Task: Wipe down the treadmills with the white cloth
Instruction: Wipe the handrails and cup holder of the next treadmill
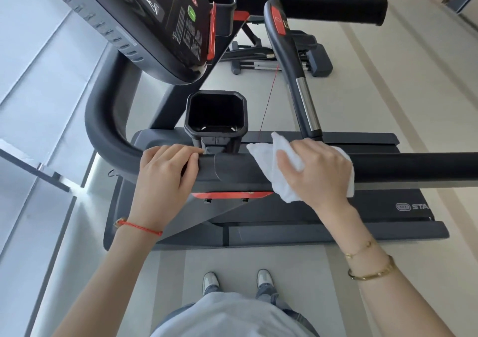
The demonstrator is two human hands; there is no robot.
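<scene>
Your light shirt (232,316) sits nearest the lens, your shoes (210,279) below on the floor beside the treadmill (388,210). Your left hand (165,178) rests on the bend of the side handrail (413,166), fingers (186,154) curled over its top and pressed together, likely as a brace. The cup holder (216,114) stands just behind. To the right, your right hand (315,171) presses the white cloth (279,176) onto the rail, fingers slightly spread to wrap the cloth around it.

Grey floor (388,98), window glass (38,78)
</scene>
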